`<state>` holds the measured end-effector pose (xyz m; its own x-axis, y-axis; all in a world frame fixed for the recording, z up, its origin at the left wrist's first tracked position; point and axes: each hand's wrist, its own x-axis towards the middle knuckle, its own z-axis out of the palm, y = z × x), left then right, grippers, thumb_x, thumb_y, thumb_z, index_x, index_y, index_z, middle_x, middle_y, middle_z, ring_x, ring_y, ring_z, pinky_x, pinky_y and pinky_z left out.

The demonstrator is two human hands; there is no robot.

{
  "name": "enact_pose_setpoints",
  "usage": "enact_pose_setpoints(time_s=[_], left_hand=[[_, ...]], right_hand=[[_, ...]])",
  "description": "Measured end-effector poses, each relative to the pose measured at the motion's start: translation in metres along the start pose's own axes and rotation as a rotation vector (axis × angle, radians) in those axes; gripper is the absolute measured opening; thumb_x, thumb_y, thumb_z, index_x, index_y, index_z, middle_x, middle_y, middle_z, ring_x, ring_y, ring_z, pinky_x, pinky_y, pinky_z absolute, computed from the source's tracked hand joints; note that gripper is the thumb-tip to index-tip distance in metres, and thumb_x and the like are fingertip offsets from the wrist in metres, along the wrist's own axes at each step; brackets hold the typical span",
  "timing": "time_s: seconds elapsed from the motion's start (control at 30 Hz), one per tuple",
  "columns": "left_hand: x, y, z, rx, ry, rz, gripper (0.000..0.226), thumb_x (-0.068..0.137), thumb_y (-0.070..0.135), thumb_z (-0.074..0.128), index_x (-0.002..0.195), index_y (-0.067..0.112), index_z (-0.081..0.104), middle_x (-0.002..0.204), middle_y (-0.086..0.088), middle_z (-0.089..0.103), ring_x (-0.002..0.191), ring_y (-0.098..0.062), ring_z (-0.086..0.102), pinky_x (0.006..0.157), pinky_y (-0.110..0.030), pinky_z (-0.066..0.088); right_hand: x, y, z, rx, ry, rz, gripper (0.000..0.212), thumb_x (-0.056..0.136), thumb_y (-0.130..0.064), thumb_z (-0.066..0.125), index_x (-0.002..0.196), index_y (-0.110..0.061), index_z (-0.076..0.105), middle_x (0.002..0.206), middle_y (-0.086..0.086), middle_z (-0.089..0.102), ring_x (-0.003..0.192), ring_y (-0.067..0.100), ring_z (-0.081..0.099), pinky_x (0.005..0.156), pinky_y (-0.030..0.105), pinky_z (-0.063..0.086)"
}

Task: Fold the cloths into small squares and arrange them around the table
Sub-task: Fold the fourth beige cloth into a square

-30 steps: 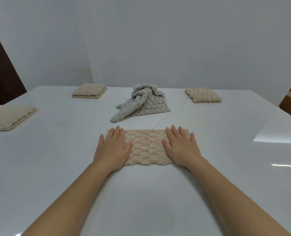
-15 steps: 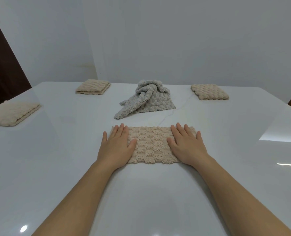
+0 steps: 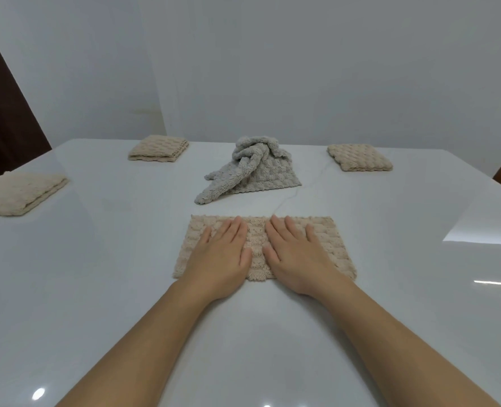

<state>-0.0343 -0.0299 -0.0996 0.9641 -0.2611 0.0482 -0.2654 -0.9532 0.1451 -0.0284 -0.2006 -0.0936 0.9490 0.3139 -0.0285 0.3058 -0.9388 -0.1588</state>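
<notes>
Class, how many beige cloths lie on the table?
4: left-edge cloth, back-left cloth, back-right cloth, front cloth nearest the camera. None seems hidden.

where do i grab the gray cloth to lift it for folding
Probably pinch the gray cloth by the loose corner trailing off its near left, coming in from the near left. Its top is twisted into a heap, so that flat tail is the one free end showing.

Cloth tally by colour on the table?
Beige: 4 (left beige cloth, far-left beige cloth, far-right beige cloth, near beige cloth)
Grey: 1 (grey cloth, not folded)
Total: 5
</notes>
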Motion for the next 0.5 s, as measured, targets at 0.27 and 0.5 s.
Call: enact_pose_setpoints(time_s=[0.27, 0.5], left_hand=[[-0.0025, 0.0008, -0.0004, -0.017, 0.017, -0.014, 0.059, 0.103, 0.039, 0.017, 0.156, 0.021, -0.003, 0.163, 0.005, -0.010, 0.148, -0.010, -0.012, 0.120, -0.037, -0.009], [-0.0017, -0.0001, 0.0003, -0.017, 0.012, -0.015, 0.059, 0.103, 0.040, 0.017, 0.156, 0.021, 0.000, 0.163, 0.005, -0.008, 0.148, -0.010, -0.011, 0.121, -0.037, -0.008]], right_hand=[[-0.0023, -0.0003, 0.0002, 0.008, 0.004, 0.018, 0.058, 0.103, -0.044, 0.015, 0.157, -0.026, 0.000, 0.164, -0.004, -0.008, 0.150, 0.020, -0.011, 0.119, 0.052, -0.007], [-0.0019, 0.0001, 0.0019, 0.015, 0.025, 0.018, 0.058, 0.103, -0.045, 0.015, 0.157, -0.027, 0.003, 0.164, -0.005, -0.005, 0.151, 0.020, -0.009, 0.120, 0.052, -0.006]])
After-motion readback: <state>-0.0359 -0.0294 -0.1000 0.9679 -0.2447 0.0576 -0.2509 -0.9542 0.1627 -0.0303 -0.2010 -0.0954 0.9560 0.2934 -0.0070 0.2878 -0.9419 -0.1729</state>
